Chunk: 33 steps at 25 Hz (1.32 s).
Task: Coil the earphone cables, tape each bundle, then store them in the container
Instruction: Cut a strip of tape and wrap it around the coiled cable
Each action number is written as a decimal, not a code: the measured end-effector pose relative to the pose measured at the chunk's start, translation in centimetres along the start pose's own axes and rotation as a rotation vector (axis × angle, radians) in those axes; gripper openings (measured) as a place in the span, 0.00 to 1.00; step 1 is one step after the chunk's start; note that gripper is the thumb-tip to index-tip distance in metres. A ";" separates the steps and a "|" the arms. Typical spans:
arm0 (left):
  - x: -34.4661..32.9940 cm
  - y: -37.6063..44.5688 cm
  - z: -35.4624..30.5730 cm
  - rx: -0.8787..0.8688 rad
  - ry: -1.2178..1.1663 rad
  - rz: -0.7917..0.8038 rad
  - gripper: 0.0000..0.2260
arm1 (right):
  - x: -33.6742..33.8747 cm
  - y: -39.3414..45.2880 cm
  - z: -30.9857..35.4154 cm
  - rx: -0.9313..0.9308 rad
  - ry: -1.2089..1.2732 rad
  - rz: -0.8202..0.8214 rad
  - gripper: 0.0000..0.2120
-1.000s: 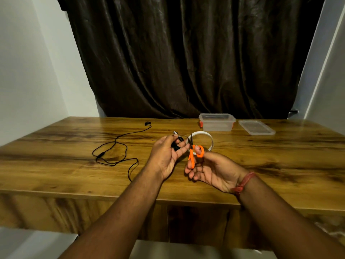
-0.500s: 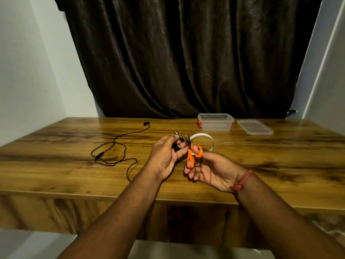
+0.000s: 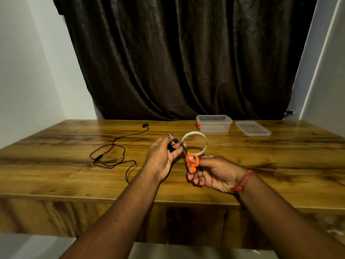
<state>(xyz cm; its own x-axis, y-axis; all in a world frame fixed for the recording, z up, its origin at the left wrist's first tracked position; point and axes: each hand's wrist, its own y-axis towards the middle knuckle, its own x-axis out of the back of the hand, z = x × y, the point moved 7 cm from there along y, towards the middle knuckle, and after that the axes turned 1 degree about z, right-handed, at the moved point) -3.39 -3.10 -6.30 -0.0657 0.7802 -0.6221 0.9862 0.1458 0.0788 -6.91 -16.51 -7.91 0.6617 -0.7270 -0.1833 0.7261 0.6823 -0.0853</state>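
Earphone bundle (image 3: pixel 172 145): coiled, black, gripped in left hand (image 3: pixel 162 159) above table (image 3: pixel 56 174) centre. Right hand (image 3: pixel 211 172) grips orange scissors (image 3: pixel 191 159), blades toward 11 o'clock. Tape roll (image 3: pixel 195 143), container (image 3: pixel 214 123) at 1 o'clock.

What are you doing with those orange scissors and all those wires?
A person is tidying earphones at a wooden table. The left hand grips a small black coiled bundle, and the right hand holds orange scissors right beside it, in front of a white roll of tape. Another earphone cable lies loose on the table. At the back, a clear container stands open, with its lid next to it.
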 end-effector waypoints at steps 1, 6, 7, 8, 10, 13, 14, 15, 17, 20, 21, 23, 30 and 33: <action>0.2 0.1 -0.1 -0.005 -0.015 -0.006 0.07 | 0.0 -0.3 -0.1 -0.028 -0.014 0.013 0.14; 0.2 -0.3 -0.1 0.024 -0.014 -0.006 0.06 | 3.5 -3.3 0.4 -0.160 -0.305 -0.204 0.13; 0.2 -0.5 -0.2 0.030 -0.006 -0.008 0.06 | 5.0 -4.3 1.0 -0.208 -0.452 -0.294 0.14; 0.1 -0.7 -0.2 0.037 0.002 -0.010 0.05 | 6.6 -5.4 1.8 -0.273 -0.659 -0.381 0.15; -0.2 -0.9 -0.2 0.048 0.017 -0.011 0.04 | 9.5 -7.2 3.9 -0.424 -1.119 -0.518 0.16; -0.4 -1.1 -0.2 0.053 0.044 -0.003 0.03 | 10.9 -8.1 5.6 -0.601 -1.378 -0.572 0.16; -0.4 -1.2 -0.2 0.055 0.054 -0.003 0.03 | 11.0 -8.1 5.8 -0.636 -1.379 -0.578 0.14; -0.4 -1.2 -0.1 0.056 0.066 -0.002 0.02 | 11.3 -8.0 5.8 -0.656 -1.359 -0.587 0.11; -0.5 -1.2 0.0 0.058 0.088 0.004 0.02 | 11.9 -7.6 5.7 -0.667 -1.291 -0.608 0.08; -0.5 -1.2 0.2 0.064 0.109 0.012 0.02 | 12.7 -7.0 5.6 -0.678 -1.187 -0.624 0.09; -0.5 -1.2 0.1 0.063 0.116 0.015 0.03 | 12.7 -6.9 5.6 -0.696 -1.175 -0.616 0.10; -0.7 -1.3 0.1 0.059 0.128 0.021 0.03 | 12.6 -6.7 5.6 -0.762 -1.186 -0.583 0.13; -0.6 -1.1 0.2 0.064 0.148 0.025 0.02 | 13.1 -5.9 5.5 -0.761 -1.189 -0.595 0.12; -0.6 -1.2 0.3 0.065 0.151 0.033 0.02 | 13.1 -6.2 5.8 -0.730 -1.179 -0.637 0.13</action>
<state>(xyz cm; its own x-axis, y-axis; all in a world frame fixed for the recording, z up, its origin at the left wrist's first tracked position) -4.46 -3.88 -6.24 -0.0504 0.8670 -0.4957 0.9956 0.0830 0.0441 -1.67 -30.68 -4.10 0.3077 -0.3087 0.9000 0.9243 -0.1276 -0.3598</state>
